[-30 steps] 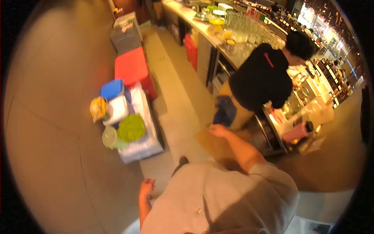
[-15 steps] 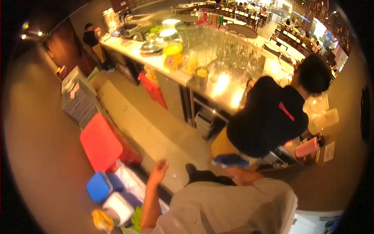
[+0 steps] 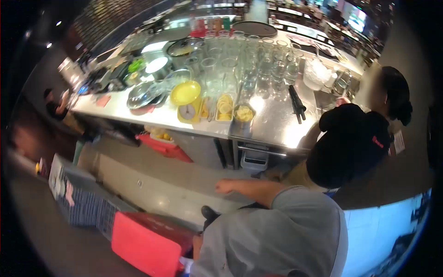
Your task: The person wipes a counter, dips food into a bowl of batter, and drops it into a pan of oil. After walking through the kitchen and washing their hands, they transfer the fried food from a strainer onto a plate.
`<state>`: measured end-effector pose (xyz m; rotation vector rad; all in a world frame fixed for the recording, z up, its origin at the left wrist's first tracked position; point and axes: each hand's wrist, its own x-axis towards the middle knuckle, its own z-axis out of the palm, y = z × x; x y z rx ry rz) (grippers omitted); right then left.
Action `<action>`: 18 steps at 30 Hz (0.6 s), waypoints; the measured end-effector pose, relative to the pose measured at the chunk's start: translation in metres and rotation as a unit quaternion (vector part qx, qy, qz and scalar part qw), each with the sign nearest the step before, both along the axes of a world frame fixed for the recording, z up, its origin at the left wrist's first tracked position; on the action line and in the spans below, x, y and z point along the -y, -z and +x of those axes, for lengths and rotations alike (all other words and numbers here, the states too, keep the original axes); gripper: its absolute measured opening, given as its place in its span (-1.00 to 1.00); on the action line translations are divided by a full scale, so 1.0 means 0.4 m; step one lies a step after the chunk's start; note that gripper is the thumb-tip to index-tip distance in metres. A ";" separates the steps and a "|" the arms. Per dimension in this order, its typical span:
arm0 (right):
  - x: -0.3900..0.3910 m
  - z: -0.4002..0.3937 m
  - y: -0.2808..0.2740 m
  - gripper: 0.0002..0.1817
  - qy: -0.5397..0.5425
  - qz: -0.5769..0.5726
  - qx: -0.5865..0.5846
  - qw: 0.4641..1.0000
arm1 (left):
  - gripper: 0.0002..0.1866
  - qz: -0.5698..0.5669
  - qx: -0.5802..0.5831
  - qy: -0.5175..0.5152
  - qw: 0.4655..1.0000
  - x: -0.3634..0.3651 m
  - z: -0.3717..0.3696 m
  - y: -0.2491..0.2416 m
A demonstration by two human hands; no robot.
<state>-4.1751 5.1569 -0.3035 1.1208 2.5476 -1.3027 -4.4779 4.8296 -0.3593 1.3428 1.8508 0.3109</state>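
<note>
My right hand (image 3: 224, 186) reaches across my front over the floor, its fingers curled in with nothing visible in them. It is apart from the counter and touches nothing that I can see. My left hand (image 3: 197, 243) shows only as a strip of skin beside my grey shirt, close to the red lid (image 3: 145, 244) of a bin; its fingers are hidden. Ahead on the steel counter (image 3: 272, 124) stand a tub of yellow pieces (image 3: 243, 113) and a container of lemon slices (image 3: 224, 108). A yellow bowl (image 3: 185, 93) sits on a kitchen scale (image 3: 188, 112).
A co-worker in a black shirt (image 3: 350, 143) stands at the counter on my right. Many clear glasses (image 3: 265, 67), an ice bucket (image 3: 317, 76) and black-handled tools (image 3: 296, 104) stand or lie there. Grey stacked crates (image 3: 83, 203) line the left; another person (image 3: 57, 106) stands far left.
My view has turned toward the counter. My right hand has swung forward from beside my body; my left has dropped back, mostly behind my shirt. The co-worker appears farther right.
</note>
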 end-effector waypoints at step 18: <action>-0.120 -0.022 0.226 -0.57 0.186 -0.331 0.284 0.881 | -0.66 0.006 0.402 -0.007 0.916 -1.601 -0.618 -0.829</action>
